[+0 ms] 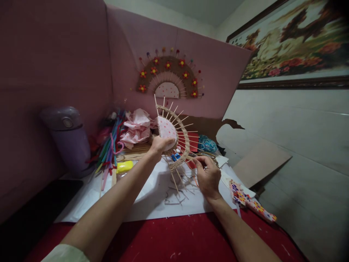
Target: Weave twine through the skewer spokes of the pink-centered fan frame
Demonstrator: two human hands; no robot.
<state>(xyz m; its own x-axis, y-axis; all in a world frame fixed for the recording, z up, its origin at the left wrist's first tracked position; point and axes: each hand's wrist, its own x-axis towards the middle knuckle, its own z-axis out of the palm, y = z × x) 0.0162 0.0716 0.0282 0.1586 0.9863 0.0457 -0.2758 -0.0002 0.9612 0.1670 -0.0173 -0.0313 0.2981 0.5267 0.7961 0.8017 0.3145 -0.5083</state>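
My left hand [160,146] grips a half-round craft fan [166,128] by its pink-dotted centre, the thumb lying across the fabric. Thin wooden sticks fan out from that centre. A band of jute twine [186,140] runs woven through the sticks. At the fan's lower right, my right hand [209,176] is closed, thumb and forefinger pinching a strand of the twine beside the stick tips. The fan is held tilted above the white sheet [147,203].
A finished-looking flowered fan [168,65] hangs on the pink board [212,72]. Left are a purple bottle [69,142], pipe cleaners [109,142], crumpled dotted fabric [137,125] and a yellow packet [124,166]. Blue yarn [207,143] and a flowered glue gun [252,202] lie right.
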